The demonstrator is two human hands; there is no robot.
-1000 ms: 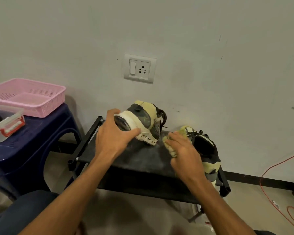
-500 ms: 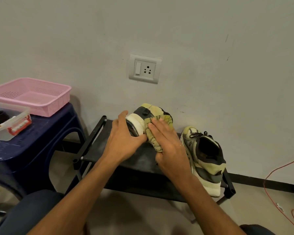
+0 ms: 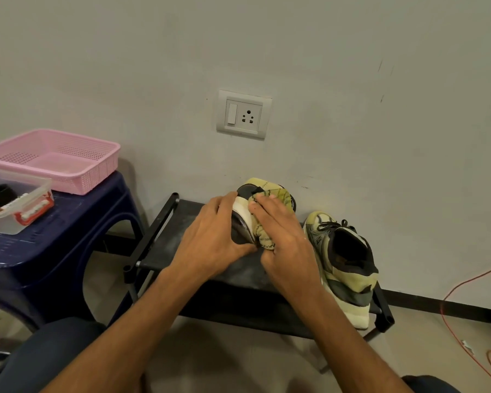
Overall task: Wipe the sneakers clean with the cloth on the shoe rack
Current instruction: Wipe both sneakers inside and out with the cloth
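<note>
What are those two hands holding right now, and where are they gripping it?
The left hand grips the tipped sneaker by its white sole. The right hand holds the yellow cloth, bunched under its fingers, against the sneaker's side.

Your left hand (image 3: pixel 213 236) and right hand (image 3: pixel 284 239) cover most of the tipped sneaker (image 3: pixel 241 211). Your right palm hides much of the cloth (image 3: pixel 262 236). The left edge cuts off the box (image 3: pixel 17 205), the right edge the cable (image 3: pixel 451 290).
</note>
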